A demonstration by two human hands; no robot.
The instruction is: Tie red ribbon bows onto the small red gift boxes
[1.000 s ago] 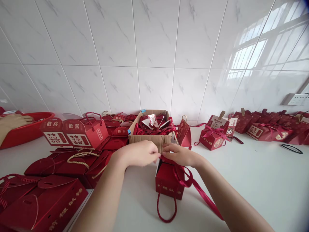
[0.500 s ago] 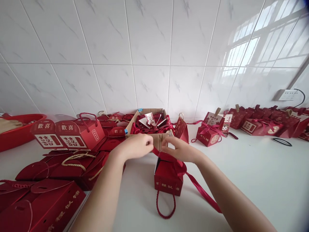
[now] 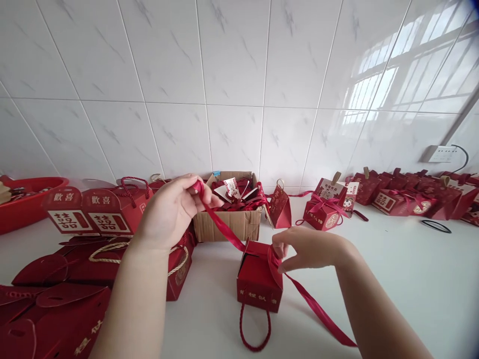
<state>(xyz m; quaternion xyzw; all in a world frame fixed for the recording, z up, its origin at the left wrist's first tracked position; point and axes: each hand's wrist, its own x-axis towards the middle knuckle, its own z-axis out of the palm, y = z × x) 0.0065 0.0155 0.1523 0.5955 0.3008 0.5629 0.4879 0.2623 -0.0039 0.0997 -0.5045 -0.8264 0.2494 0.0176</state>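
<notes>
A small dark red gift box (image 3: 258, 274) with gold lettering stands on the white table in front of me. A red ribbon (image 3: 223, 227) crosses its top, and its tail lies over the table to the lower right. Raised to the upper left of the box, my left hand (image 3: 174, 209) pinches one end of the ribbon, drawn tight. At the box's right flap my right hand (image 3: 310, 247) has its fingers closed on the ribbon; the fingertips are partly hidden. The box's twisted cord handle (image 3: 255, 348) hangs down onto the table in front.
Behind the box stands a cardboard box (image 3: 226, 227) of ribbons and cards. Red gift boxes (image 3: 56, 319) crowd the left, with a red basin (image 3: 30, 214) beyond. A bow-tied box (image 3: 324, 212) and several others (image 3: 404, 197) line the right, near a black loop (image 3: 436, 226).
My left hand has moved up and left with the ribbon, stretching it away from the box. My right hand has lowered to the box's right flap.
</notes>
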